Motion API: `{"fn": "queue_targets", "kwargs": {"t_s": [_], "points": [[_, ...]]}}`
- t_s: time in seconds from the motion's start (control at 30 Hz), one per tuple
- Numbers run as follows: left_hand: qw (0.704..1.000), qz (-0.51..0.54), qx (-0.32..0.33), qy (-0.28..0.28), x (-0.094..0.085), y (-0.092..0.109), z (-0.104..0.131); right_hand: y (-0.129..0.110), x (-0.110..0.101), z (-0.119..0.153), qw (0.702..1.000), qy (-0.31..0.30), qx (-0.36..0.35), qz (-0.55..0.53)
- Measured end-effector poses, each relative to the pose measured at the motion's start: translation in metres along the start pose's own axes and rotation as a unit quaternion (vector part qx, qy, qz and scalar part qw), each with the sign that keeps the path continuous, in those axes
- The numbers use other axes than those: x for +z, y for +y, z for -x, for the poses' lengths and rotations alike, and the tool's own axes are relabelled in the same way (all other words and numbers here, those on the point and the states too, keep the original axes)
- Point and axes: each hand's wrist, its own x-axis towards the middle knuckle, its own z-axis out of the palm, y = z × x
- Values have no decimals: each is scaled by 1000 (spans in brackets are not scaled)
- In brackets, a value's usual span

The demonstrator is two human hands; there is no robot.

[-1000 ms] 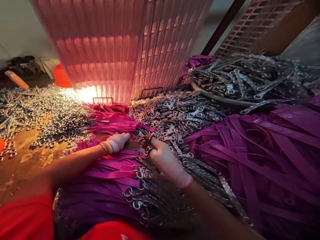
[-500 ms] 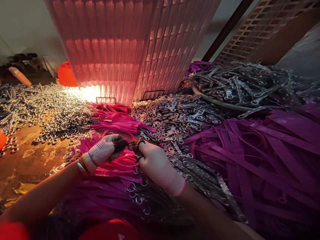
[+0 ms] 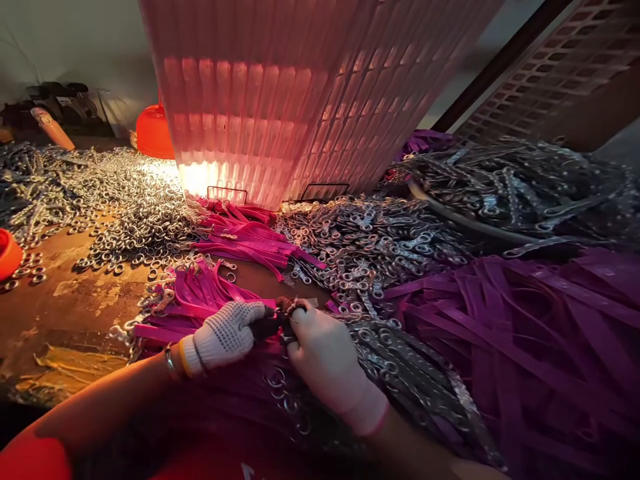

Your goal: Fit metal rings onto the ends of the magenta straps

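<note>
My left hand (image 3: 230,333), in a dotted white glove with dark fingertips, is closed in a pinch near the centre. My right hand (image 3: 320,347), in a plain white glove with dark fingertips, meets it with its fingers curled. What lies between the fingertips is too small and dark to name. Magenta straps (image 3: 200,290) lie in a bundle behind my left hand, and another magenta bundle (image 3: 245,243) sits farther back. Dark chain-like strips with metal rings (image 3: 395,360) spread to the right of my right hand.
Loose metal rings (image 3: 145,227) cover the back left. Clear ribbed panels (image 3: 260,100) stand at the back beside a red lamp (image 3: 155,133). Metal-ringed strips (image 3: 365,233) are heaped behind my hands. Purple straps (image 3: 500,320) fill the right, below a loaded basin (image 3: 460,217).
The view has shifted, so the surroundings sit farther right. Both my hands are lower and nearer, still together, and more of the magenta bundle behind them shows.
</note>
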Motion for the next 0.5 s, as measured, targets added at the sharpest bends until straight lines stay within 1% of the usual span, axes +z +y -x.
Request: {"fn": "queue_targets", "kwargs": {"t_s": [0.03,0.1,0.17,0.2,0.27,0.4,0.5], "points": [[1000,17,-20,-5,-2,0,1,0,-3,-1,1000,-14,-7,-11],[998,33,-49,7,-6,2,3,-1,-9,-3,998,-57,-17,-28],[998,27,-59,25,-9,3,5,-1,-12,-5,995,-92,-12,-33],[998,22,-60,30,-9,3,6,-2,-11,-6,994,-100,-7,-32],[998,12,-56,33,-9,2,7,-1,-7,-7,995,-94,-15,-35],[999,-13,-34,24,-6,-1,5,2,5,-5,993,-53,-96,-40],[999,-22,-22,12,-5,0,2,4,10,-2,991,-33,-125,-25]]}}
